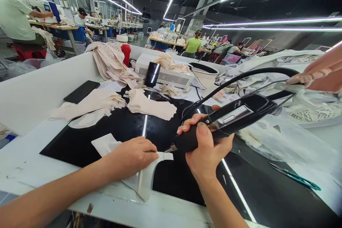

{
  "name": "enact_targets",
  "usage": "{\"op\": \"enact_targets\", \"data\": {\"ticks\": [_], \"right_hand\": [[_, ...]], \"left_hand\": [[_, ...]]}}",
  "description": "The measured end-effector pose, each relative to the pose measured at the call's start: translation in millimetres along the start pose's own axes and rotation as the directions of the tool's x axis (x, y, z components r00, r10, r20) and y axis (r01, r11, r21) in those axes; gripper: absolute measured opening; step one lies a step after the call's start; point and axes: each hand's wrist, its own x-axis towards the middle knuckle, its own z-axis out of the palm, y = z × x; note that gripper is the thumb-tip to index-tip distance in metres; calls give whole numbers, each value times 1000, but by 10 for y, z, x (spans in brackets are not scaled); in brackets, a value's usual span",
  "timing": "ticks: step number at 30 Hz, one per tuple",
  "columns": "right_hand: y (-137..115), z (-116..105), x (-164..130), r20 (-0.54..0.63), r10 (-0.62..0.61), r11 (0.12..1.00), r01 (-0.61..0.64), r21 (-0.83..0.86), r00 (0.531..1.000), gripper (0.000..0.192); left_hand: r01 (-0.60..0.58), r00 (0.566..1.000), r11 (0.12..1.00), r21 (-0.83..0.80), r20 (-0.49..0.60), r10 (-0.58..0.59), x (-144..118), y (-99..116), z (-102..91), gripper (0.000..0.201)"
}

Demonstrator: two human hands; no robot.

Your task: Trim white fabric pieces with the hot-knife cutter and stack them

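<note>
My right hand (205,146) grips a black corded handheld tool (227,117) with a silver panel on its side. Its narrow metal tip (171,148) points down-left, close to a white fabric piece (146,176); whether it touches the cloth I cannot tell. Bent over that fabric, my left hand (137,156) pinches it against the glossy black mat (171,178). The cloth runs out on both sides of the hand and hangs toward the front edge. From the tool's rear a thick black cable (240,74) loops back to the left.
Beyond my hands lie a stack of cream fabric pieces (149,105), more cream cloth (91,105), a black phone (81,91) and a white vented box (165,71). Green-handled scissors (296,176) lie at right. Another person's hand (315,73) reaches in at upper right.
</note>
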Motion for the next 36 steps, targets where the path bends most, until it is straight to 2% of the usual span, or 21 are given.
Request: {"op": "enact_targets", "data": {"ticks": [5, 10, 15, 21, 24, 30, 36], "right_hand": [[-46, -1, 19, -19, -15, 1000, 15, -17, 1000, 41], [-73, -62, 59, -97, -49, 998, 44, -43, 994, 48], [-31, -102, 50, -62, -43, 998, 40, -52, 997, 51], [-16, -107, 38, -33, -35, 998, 33, -62, 999, 36], [-45, -91, 39, -41, -16, 999, 14, -44, 999, 34], [-124, -41, -40, -21, -6, 1000, 7, 23, 1000, 39], [-104, -25, -115, -10, 26, 1000, -26, 16, 1000, 47]], "left_hand": [[32, 999, 999, -22, 31, -31, -14, 8, -11, 25], [37, 999, 998, -45, 36, -35, 2, 14, -28, 21], [44, 997, 997, -57, 65, -40, 4, 16, -51, 19], [43, 997, 996, -75, 68, -38, -17, 8, -62, 25], [36, 998, 996, -82, 52, -31, -19, 7, -62, 25], [34, 997, 994, -100, 68, -27, -7, -5, -70, 24], [35, 997, 994, -99, 75, -27, -14, -8, -79, 25]]}}
